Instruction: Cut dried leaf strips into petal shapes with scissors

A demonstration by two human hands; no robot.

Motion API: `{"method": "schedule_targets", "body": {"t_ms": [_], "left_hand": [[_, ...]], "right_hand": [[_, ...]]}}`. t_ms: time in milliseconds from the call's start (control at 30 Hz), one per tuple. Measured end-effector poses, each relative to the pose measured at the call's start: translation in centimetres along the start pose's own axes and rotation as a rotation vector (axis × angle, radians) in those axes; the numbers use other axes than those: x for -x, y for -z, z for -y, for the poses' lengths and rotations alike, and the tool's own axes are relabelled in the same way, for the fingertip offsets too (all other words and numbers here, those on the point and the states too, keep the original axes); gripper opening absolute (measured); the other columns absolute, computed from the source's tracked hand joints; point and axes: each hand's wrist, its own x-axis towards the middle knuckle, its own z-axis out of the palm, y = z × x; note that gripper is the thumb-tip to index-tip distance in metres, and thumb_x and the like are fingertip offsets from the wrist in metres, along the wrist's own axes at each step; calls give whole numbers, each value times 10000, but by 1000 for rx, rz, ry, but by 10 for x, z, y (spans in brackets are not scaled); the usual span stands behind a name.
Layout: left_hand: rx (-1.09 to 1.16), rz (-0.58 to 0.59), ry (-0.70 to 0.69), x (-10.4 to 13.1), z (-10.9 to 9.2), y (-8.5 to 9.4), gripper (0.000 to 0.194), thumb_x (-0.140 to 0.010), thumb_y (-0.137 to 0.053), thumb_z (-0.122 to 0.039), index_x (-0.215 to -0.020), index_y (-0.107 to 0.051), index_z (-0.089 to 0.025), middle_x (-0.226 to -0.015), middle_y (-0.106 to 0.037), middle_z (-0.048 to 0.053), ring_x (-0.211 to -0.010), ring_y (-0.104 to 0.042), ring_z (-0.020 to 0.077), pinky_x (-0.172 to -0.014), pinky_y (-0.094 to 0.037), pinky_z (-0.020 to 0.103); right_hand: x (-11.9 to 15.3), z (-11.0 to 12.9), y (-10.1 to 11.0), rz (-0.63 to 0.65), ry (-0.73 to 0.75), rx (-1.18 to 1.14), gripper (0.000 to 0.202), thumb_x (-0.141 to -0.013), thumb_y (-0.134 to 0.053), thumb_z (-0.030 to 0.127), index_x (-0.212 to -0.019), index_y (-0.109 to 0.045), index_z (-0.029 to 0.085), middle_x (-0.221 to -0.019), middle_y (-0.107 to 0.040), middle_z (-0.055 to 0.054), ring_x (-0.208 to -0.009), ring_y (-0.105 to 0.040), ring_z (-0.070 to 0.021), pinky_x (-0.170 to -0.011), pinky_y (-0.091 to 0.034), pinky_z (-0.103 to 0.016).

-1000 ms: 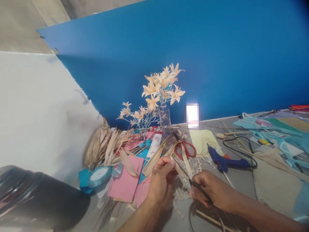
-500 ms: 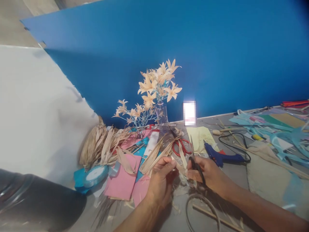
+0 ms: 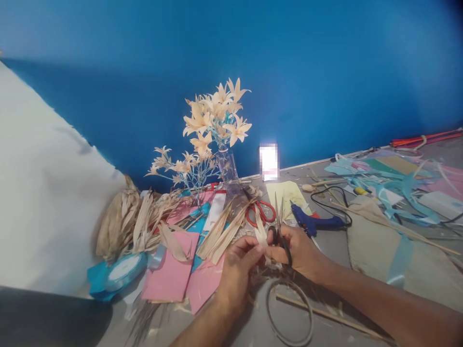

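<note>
My left hand [image 3: 240,270] pinches the lower end of a pale dried husk strip [image 3: 261,231], which stands up between my hands. My right hand [image 3: 300,250] has black-handled scissors [image 3: 279,217] in it, their blades pointing up and slightly parted. The fingertips of my right hand meet those of my left at the strip's base. Just behind are red-handled scissors [image 3: 265,214] and loose husk strips [image 3: 220,241]. A metal ring [image 3: 269,313] lies on the table in front of my hands.
Pale flowers [image 3: 217,113] stand in a clear vase [image 3: 228,171]. Husk bundles [image 3: 117,221], a ribbon roll [image 3: 126,271] and pink sheets [image 3: 171,274] are at left. A blue glue gun [image 3: 318,221], its cable and blue ribbons [image 3: 412,202] lie right.
The view has shifted right, so objects appear farther left. The husk strip now stands upright between my hands, and my right hand with the scissors has come closer to my left fingertips.
</note>
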Motion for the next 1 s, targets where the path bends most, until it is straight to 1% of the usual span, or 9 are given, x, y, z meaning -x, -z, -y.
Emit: {"method": "schedule_targets", "body": {"t_ms": [100,200,267,367,433,533,633,767,1000], "left_hand": [[-58,-16,-10,0,3,-1,185,-723,-783,-277,-710,-643,-156,-596,-565,-24,-579,-479,93,-619,-388,224],[-74,-23,-17,-2,1,1,193,-751,-765,-304,-724,-632,-166,-620,-578,-20,-589,-497,101,-623,-396,231],[-104,-28,-61,-2,-4,2,208,-774,-748,-329,-721,-622,-173,-653,-599,-8,-606,-516,111,-635,-409,240],[-196,-86,-153,-1,-16,3,220,-789,-739,-361,-729,-621,-184,-688,-637,13,-650,-561,134,-673,-436,253],[-236,-130,-191,0,-22,3,218,-781,-746,-370,-733,-632,-190,-686,-635,14,-674,-581,144,-688,-448,251],[-245,-154,-208,0,-24,3,222,-764,-760,-372,-708,-643,-192,-674,-618,13,-680,-583,150,-692,-458,250],[-243,-165,-198,-1,-20,5,201,-755,-768,-354,-714,-654,-194,-676,-624,17,-677,-585,155,-698,-465,261],[-263,-154,-199,-3,-15,10,169,-757,-763,-328,-733,-670,-189,-688,-643,24,-694,-595,159,-713,-465,268],[-148,-165,-193,-8,-13,12,182,-712,-804,-307,-720,-683,-171,-677,-679,22,-675,-594,141,-685,-447,244]], "right_hand": [[1,2,-2,2,-12,2,240,-642,-751,314,-722,-576,170,-606,-507,38,-558,-411,-107,-525,-348,-233],[0,4,1,60,-29,24,290,-666,-763,377,-749,-581,167,-631,-503,35,-573,-412,-109,-540,-351,-234],[-3,7,9,154,-25,84,339,-699,-747,456,-768,-592,163,-640,-486,31,-583,-406,-114,-531,-326,-232],[-7,17,27,326,3,246,403,-740,-678,550,-727,-580,159,-629,-468,20,-582,-394,-122,-512,-292,-236],[-8,24,38,428,-28,400,369,-747,-686,508,-709,-587,155,-634,-503,11,-580,-405,-119,-519,-299,-235],[-8,27,46,498,-73,544,265,-734,-718,408,-694,-639,158,-622,-556,3,-561,-435,-120,-484,-280,-223],[-9,21,44,500,-65,598,240,-700,-750,370,-643,-651,159,-591,-559,18,-551,-447,-114,-481,-280,-213],[-11,12,42,459,-47,621,334,-668,-786,436,-593,-626,152,-575,-556,23,-555,-450,-117,-490,-282,-215],[-9,17,42,451,-74,601,354,-665,-775,442,-558,-601,153,-556,-528,24,-550,-441,-120,-490,-268,-224]]}}
